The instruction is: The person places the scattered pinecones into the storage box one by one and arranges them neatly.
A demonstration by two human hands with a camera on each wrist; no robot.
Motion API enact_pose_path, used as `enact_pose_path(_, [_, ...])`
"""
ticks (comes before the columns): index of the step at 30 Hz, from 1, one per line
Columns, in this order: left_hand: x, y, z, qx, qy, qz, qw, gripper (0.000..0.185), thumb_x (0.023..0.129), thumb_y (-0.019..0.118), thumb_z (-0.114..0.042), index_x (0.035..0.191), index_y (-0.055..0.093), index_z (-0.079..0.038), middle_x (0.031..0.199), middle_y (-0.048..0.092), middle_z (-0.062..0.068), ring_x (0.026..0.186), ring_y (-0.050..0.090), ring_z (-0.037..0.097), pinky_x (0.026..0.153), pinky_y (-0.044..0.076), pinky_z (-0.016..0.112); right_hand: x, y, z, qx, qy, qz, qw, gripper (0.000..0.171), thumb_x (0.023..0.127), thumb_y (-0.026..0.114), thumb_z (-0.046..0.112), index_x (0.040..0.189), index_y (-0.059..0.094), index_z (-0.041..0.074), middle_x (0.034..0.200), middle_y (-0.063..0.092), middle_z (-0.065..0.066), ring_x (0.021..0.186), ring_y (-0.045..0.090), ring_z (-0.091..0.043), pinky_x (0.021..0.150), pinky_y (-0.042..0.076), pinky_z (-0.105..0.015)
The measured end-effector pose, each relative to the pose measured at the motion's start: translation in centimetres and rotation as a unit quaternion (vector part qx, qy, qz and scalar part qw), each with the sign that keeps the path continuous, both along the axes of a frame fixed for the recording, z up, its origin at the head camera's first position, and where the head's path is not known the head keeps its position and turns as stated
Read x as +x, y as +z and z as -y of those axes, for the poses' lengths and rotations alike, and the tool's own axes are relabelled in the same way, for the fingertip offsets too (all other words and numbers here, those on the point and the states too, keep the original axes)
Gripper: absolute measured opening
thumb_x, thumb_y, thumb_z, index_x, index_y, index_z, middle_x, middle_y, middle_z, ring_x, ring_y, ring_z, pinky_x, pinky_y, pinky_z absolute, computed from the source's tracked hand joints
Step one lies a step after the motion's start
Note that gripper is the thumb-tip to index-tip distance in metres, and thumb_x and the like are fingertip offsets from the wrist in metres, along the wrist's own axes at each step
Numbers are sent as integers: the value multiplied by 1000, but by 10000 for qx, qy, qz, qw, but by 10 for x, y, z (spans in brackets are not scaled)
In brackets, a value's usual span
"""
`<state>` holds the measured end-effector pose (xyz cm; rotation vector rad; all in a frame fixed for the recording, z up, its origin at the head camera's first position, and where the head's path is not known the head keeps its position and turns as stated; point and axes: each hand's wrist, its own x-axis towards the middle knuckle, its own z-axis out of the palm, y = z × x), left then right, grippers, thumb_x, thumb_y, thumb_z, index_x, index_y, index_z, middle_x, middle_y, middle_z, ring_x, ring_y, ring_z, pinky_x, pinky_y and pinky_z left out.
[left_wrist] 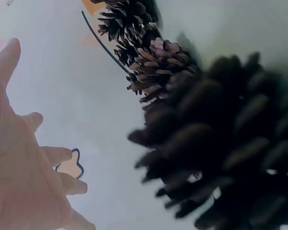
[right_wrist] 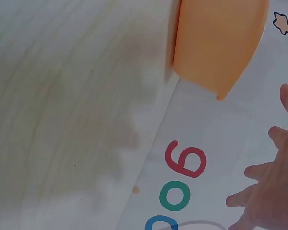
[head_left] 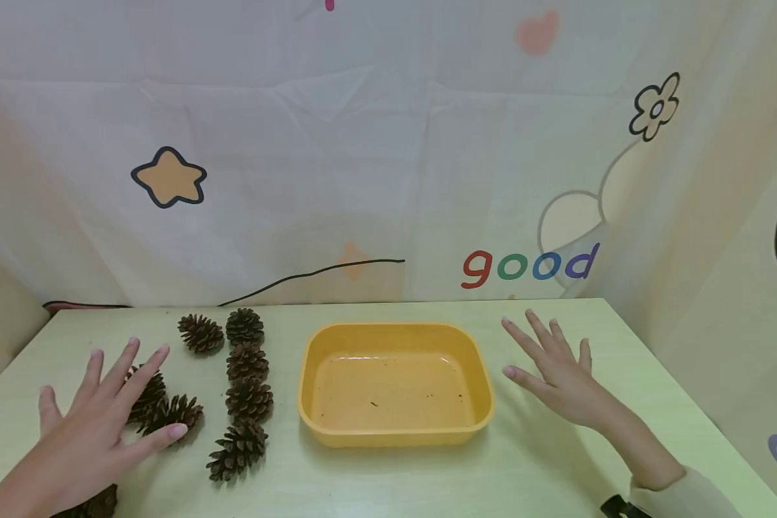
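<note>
The left hand [head_left: 93, 421] hovers with fingers [head_left: 144, 370] spread wide and holding nothing, directly over two pine cones [head_left: 162, 406]; more cones [head_left: 247, 392] stand in a column just beyond its fingertips. The right hand [head_left: 557, 374] is likewise splayed and empty, just beside the yellow tray [head_left: 395, 432] on the worktop [head_left: 544, 467]. This looks like the reach before a first pick-up: the next move calls for the left fingers to lower and close round the cone beneath them.

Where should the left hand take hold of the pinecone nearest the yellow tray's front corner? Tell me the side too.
Grip the pinecone across its broad middle, coming from above. It lies on its side on the table, apart from its neighbours, so thumb and fingers can probably close on both flanks. The left hand is open close by.
</note>
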<state>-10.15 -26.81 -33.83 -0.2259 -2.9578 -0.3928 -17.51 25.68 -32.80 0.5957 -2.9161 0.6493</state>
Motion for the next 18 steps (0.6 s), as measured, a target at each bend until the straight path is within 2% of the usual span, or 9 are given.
enact_pose_path(4, [3, -5, 10, 370, -7, 217, 9991, 94, 82, 59, -52, 147, -5, -29, 151, -14, 14, 127, -25, 46, 76, -26, 74, -1, -4, 1, -309, 143, 175, 9993, 63, 93, 50, 38, 146, 18, 30, 151, 3, -20, 131, -6, -53, 92, -17, -71])
enact_pose_path(8, [5, -11, 23, 781, -51, 384, 9962, 94, 84, 61, -44, 147, -7, -26, 150, -11, 19, 126, -19, 53, 77, -16, 79, -2, -7, 1, -644, 234, 448, 9966, 63, 93, 50, 35, 146, 17, 31, 151, 1, -18, 132, -8, -51, 92, -18, -71])
enact_pose_path(12, [7, -20, 36, 1330, -345, 232, 9902, 93, 85, 64, -30, 147, -5, -25, 149, -3, 24, 129, -12, 53, 81, -6, 80, -2, -7, 2, -917, 307, 663, 9931, 62, 94, 49, 34, 146, 16, 30, 152, 1, -16, 133, -8, -47, 93, -16, -71])
enact_pose_path(13, [7, -23, 39, 1470, -440, 179, 9880, 93, 85, 65, -26, 147, -5, -25, 149, -2, 24, 131, -12, 48, 83, -4, 80, -3, -8, 2, -968, 326, 695, 9923, 62, 94, 49, 34, 147, 16, 30, 152, 1, -16, 134, -7, -47, 93, -16, -71])
enact_pose_path(15, [8, -28, 45, 1690, -633, -1, 9836, 95, 83, 66, -19, 147, -3, -24, 150, 0, 22, 137, -12, 27, 87, -2, 77, -3, -8, 2, -1078, 382, 748, 9906, 63, 94, 49, 32, 147, 16, 27, 152, 1, -16, 134, -7, -46, 92, -14, -72])
enact_pose_path(16, [8, -31, 48, 1792, -728, -114, 9810, 96, 82, 67, -15, 147, -3, -23, 152, 0, 16, 137, -11, 16, 90, -2, 76, -4, -8, 2, -1128, 398, 784, 9897, 63, 94, 49, 32, 147, 16, 27, 152, 1, -16, 134, -6, -45, 92, -14, -72])
enact_pose_path(18, [9, -37, 53, 1916, -827, -291, 9775, 97, 80, 68, -10, 147, -1, -22, 152, 0, 5, 132, -7, -4, 105, -4, 61, -5, -9, 2, -1234, 444, 873, 9875, 63, 94, 49, 30, 147, 16, 26, 152, 1, -16, 135, -6, -44, 91, -13, -73])
